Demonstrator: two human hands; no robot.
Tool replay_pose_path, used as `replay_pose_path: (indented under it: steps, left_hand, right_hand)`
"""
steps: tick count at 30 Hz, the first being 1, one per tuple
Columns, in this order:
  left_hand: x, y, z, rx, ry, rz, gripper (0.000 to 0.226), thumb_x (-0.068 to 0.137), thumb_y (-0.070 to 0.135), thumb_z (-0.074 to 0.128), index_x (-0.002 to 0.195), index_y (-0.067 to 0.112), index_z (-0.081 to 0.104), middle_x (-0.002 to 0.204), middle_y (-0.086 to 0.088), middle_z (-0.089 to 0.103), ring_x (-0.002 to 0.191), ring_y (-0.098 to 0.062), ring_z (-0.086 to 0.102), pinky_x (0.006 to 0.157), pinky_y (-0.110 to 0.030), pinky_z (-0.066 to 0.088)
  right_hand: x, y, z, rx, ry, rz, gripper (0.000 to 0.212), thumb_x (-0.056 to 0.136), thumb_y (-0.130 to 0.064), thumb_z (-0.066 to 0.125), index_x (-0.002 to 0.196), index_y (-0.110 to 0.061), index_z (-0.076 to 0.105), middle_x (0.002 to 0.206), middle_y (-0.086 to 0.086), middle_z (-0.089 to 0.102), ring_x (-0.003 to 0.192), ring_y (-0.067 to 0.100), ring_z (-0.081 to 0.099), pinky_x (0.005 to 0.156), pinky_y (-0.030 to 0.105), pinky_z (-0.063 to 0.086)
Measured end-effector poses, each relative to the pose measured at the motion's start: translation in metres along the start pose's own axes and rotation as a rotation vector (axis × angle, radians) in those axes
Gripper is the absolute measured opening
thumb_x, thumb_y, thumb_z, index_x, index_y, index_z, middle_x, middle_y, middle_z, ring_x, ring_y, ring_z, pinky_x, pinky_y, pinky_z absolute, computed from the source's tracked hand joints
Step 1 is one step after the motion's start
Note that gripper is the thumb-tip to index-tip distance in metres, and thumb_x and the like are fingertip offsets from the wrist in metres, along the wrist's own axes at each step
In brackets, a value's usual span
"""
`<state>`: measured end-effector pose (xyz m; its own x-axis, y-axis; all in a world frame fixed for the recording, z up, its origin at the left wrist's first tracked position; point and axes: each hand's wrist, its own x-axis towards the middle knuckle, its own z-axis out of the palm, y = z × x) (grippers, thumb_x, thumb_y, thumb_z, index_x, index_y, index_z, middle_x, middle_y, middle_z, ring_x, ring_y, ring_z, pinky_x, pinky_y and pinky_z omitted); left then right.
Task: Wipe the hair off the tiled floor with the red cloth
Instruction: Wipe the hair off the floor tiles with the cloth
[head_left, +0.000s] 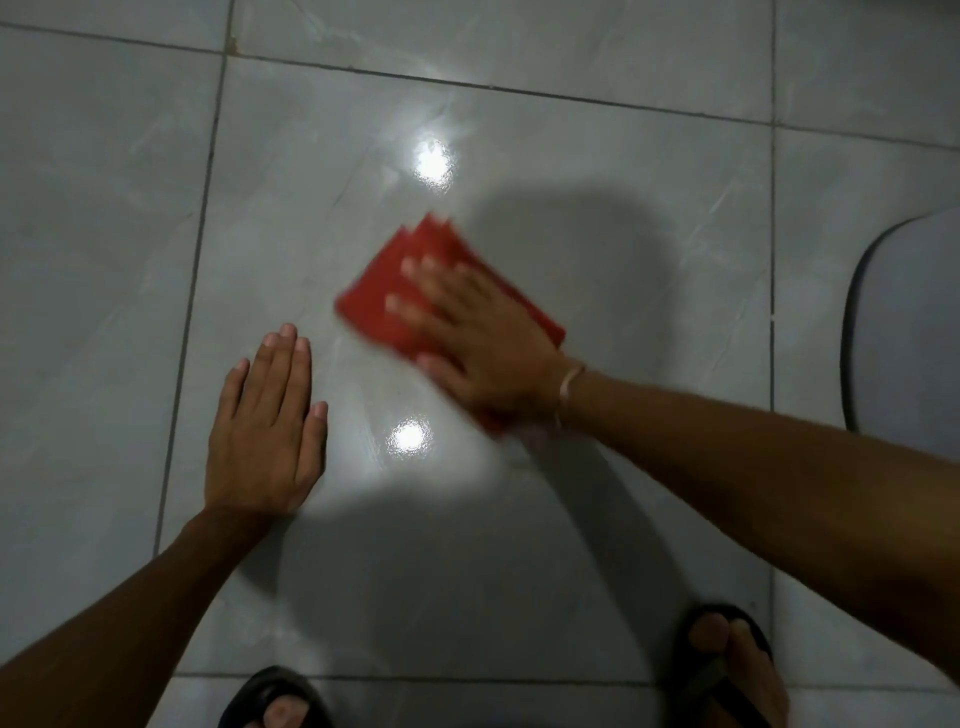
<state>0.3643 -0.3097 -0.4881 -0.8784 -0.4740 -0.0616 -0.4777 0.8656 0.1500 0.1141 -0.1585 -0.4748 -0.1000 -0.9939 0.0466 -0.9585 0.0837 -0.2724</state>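
Observation:
A folded red cloth (387, 291) lies flat on the glossy grey tiled floor (597, 156), in the middle of one large tile. My right hand (478, 343) presses down on the cloth with its fingers spread; hand and cloth are blurred by motion. My left hand (267, 421) rests palm-down on the same tile, left of the cloth, fingers together, holding nothing. No hair can be made out on the tile at this sharpness.
Two bright light reflections (431, 161) (409, 435) shine on the wet-looking tile. A grey rounded mat (909, 322) lies at the right edge. My feet in black sandals (727, 670) (275, 701) stand at the bottom. Dark grout lines (192, 291) frame the tile.

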Motion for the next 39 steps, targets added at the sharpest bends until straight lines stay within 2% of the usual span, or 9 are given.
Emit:
replay_pose_path:
  steps: [4, 11, 15, 18, 22, 25, 29, 35, 39]
  left_hand:
    - [-0.001, 0.001, 0.001, -0.007, 0.007, 0.002, 0.068, 0.104, 0.034, 0.027, 0.162, 0.000, 0.021, 0.171, -0.020, 0.023, 0.160, -0.032, 0.021, 0.131, -0.053, 0.019]
    - [0.001, 0.000, 0.002, -0.004, -0.004, 0.005, 0.068, 0.104, 0.034, 0.027, 0.162, 0.000, 0.021, 0.172, -0.019, 0.022, 0.161, -0.032, 0.020, 0.131, -0.051, 0.018]
    - [-0.002, -0.002, 0.004, 0.012, 0.017, 0.019, 0.066, 0.105, 0.033, 0.028, 0.163, 0.002, 0.021, 0.171, -0.019, 0.023, 0.160, -0.032, 0.022, 0.130, -0.049, 0.018]
    - [-0.002, -0.003, 0.005, -0.003, 0.025, 0.011, 0.067, 0.105, 0.035, 0.027, 0.163, 0.001, 0.020, 0.172, -0.019, 0.023, 0.160, -0.032, 0.021, 0.130, -0.049, 0.017]
    - [0.000, -0.002, 0.006, 0.007, 0.048, 0.026, 0.067, 0.105, 0.034, 0.028, 0.162, 0.001, 0.022, 0.171, -0.020, 0.024, 0.160, -0.032, 0.022, 0.130, -0.050, 0.018]
    - [0.000, -0.003, 0.007, 0.010, 0.037, 0.024, 0.068, 0.105, 0.035, 0.026, 0.162, 0.001, 0.020, 0.172, -0.019, 0.023, 0.160, -0.032, 0.020, 0.130, -0.051, 0.018]
    - [0.001, -0.004, 0.008, 0.012, 0.034, 0.028, 0.067, 0.105, 0.037, 0.023, 0.163, 0.002, 0.019, 0.172, -0.019, 0.023, 0.160, -0.032, 0.021, 0.130, -0.049, 0.016]
    - [-0.001, -0.004, 0.006, -0.019, 0.036, 0.028, 0.068, 0.105, 0.036, 0.025, 0.163, 0.002, 0.019, 0.172, -0.019, 0.022, 0.160, -0.032, 0.021, 0.131, -0.047, 0.013]
    - [-0.001, -0.001, 0.005, -0.008, 0.060, 0.028, 0.066, 0.105, 0.035, 0.026, 0.161, 0.000, 0.024, 0.170, -0.021, 0.026, 0.158, -0.034, 0.026, 0.129, -0.050, 0.018]
  right_hand:
    - [-0.054, 0.017, -0.009, 0.038, -0.223, -0.522, 0.058, 0.108, -0.044, 0.050, 0.160, -0.020, 0.043, 0.172, 0.015, 0.034, 0.162, 0.031, 0.029, 0.132, 0.051, 0.027]
    - [0.060, 0.066, -0.038, -0.041, 0.025, 0.416, 0.063, 0.110, -0.048, 0.039, 0.166, -0.021, 0.028, 0.177, 0.018, 0.019, 0.165, 0.035, 0.017, 0.134, 0.052, 0.018]
    - [-0.024, -0.007, -0.009, 0.054, -0.029, 0.074, 0.062, 0.108, -0.043, 0.051, 0.162, -0.016, 0.039, 0.172, 0.023, 0.028, 0.163, 0.039, 0.023, 0.134, 0.053, 0.022]
    - [-0.139, -0.047, 0.003, 0.077, -0.160, -0.081, 0.066, 0.109, -0.051, 0.046, 0.166, -0.024, 0.028, 0.177, 0.014, 0.019, 0.166, 0.029, 0.013, 0.135, 0.048, 0.018]
    - [-0.180, 0.014, -0.018, -0.018, -0.162, 0.048, 0.064, 0.109, -0.054, 0.039, 0.167, -0.031, 0.023, 0.178, 0.009, 0.019, 0.167, 0.024, 0.012, 0.137, 0.044, 0.013]
    - [-0.120, 0.080, -0.040, -0.074, -0.010, 0.398, 0.065, 0.108, -0.049, 0.038, 0.166, -0.022, 0.027, 0.176, 0.018, 0.020, 0.165, 0.033, 0.016, 0.133, 0.057, 0.022]
    - [-0.018, 0.081, -0.034, -0.067, 0.132, 0.747, 0.067, 0.109, -0.049, 0.041, 0.167, -0.020, 0.024, 0.176, 0.022, 0.015, 0.165, 0.037, 0.014, 0.136, 0.052, 0.015]
    - [-0.120, -0.023, 0.003, -0.007, -0.079, 0.163, 0.060, 0.112, -0.048, 0.030, 0.168, -0.027, 0.021, 0.178, 0.014, 0.015, 0.167, 0.028, 0.010, 0.136, 0.049, 0.017]
    - [-0.201, 0.045, -0.027, -0.034, -0.129, 0.286, 0.059, 0.111, -0.052, 0.029, 0.165, -0.030, 0.023, 0.175, 0.016, 0.021, 0.163, 0.033, 0.022, 0.128, 0.057, 0.030]
